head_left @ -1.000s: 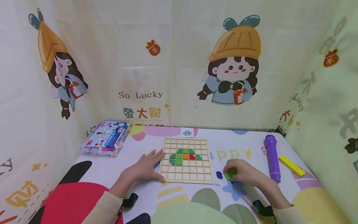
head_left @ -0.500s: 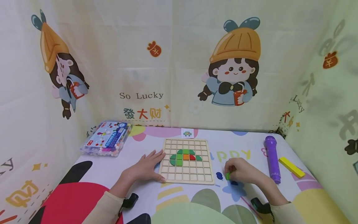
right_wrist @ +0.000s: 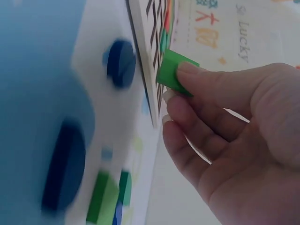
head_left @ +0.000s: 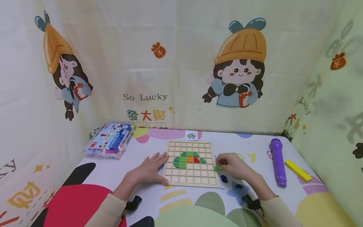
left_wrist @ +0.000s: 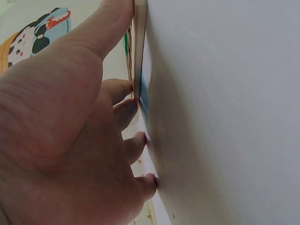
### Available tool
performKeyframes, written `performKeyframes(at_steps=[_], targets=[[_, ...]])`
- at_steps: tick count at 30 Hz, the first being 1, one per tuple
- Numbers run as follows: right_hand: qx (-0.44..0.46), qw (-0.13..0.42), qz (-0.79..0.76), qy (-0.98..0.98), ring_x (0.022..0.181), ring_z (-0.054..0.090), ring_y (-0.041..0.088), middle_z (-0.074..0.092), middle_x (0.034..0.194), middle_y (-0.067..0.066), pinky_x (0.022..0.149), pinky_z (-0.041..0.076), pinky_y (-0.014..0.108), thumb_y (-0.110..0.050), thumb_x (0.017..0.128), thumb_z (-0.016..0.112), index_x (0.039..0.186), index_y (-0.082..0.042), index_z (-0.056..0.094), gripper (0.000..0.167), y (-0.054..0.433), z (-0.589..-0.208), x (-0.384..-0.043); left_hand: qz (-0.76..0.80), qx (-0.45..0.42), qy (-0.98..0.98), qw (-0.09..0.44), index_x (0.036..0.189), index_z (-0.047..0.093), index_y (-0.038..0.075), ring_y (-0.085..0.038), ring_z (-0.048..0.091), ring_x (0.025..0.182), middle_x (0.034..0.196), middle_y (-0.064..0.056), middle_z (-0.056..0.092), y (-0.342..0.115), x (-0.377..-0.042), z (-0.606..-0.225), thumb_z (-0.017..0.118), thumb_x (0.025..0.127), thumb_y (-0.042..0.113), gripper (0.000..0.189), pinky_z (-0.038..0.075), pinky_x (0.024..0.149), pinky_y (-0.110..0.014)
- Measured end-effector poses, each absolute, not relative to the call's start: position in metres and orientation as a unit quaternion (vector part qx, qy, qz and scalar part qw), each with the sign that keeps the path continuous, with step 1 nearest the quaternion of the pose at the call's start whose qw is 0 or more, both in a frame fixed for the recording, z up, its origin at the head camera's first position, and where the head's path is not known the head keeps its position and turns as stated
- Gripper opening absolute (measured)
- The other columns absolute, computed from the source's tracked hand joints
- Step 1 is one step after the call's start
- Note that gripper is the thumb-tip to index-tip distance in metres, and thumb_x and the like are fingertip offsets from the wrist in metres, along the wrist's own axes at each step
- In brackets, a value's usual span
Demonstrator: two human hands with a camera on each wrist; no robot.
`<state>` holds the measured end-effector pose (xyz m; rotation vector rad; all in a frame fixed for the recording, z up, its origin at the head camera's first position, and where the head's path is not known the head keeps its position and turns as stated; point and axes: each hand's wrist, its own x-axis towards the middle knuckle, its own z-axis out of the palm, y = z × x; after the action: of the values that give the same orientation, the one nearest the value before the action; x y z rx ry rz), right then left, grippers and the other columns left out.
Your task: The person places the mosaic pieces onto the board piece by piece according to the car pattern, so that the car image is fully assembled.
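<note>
A wooden grid board (head_left: 184,180) lies on the table, with green, orange and red tiles set in a cluster near its middle. My left hand (head_left: 146,171) rests spread along the board's left side, thumb at the lower corner; in the left wrist view the thumb (left_wrist: 110,28) touches the board's edge. Between thumb and fingers, my right hand (head_left: 235,166) pinches a square green tile (right_wrist: 171,70), close to the board's right edge. Under that hand lie a blue piece (head_left: 223,179), a second, rounded dark blue piece (right_wrist: 63,168) and another green tile (right_wrist: 102,199).
A small pattern card (head_left: 191,135) lies behind the board. At the back left sits a clear plastic box (head_left: 109,140) of colourful pieces. A purple microphone-shaped tube (head_left: 278,162) and a yellow bar (head_left: 297,170) lie on the right. Printed cloth hangs around the table.
The right hand has picked up the green tile from the loose pieces and carried it left to the board's right edge, uncovering a dark blue piece. The left hand stays at the board.
</note>
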<state>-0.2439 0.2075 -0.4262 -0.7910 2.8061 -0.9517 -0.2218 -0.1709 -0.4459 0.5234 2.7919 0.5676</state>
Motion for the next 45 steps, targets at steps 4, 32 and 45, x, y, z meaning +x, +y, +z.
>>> performKeyframes(at_steps=[4,32,45], targets=[[-0.262,0.039,-0.321,0.909,0.072,0.054,0.008,0.065,0.08,-0.003,0.064,0.049,0.022,0.008,0.084,0.064,0.09,-0.012,0.07,0.022,0.19,-0.428,-0.246,0.193,0.18,0.957,0.121,0.158,0.029,0.022,-0.033,0.01,0.157,0.167,0.003,0.021,-0.17,-0.222,-0.445,0.079,0.068,0.068,0.112,0.009,0.122,-0.065],[-0.286,0.009,-0.333,0.898,0.078,0.059,0.009,0.071,0.086,0.0,0.071,0.052,0.025,0.001,0.088,0.068,0.09,-0.011,0.072,0.012,0.109,-0.437,-0.255,0.193,0.174,0.958,0.123,0.158,0.029,0.022,-0.031,0.009,0.157,0.167,0.003,0.021,-0.168,-0.223,-0.445,0.079,0.067,0.068,0.113,0.008,0.123,-0.064],[-0.307,0.003,-0.266,0.914,0.082,0.06,0.009,0.068,0.087,-0.004,0.074,0.054,0.025,0.002,0.085,0.071,0.092,-0.01,0.08,0.016,0.105,-0.439,-0.25,0.193,0.17,0.958,0.126,0.157,0.03,0.022,-0.032,0.009,0.157,0.167,0.003,0.022,-0.168,-0.223,-0.444,0.079,0.067,0.067,0.113,0.008,0.123,-0.064]])
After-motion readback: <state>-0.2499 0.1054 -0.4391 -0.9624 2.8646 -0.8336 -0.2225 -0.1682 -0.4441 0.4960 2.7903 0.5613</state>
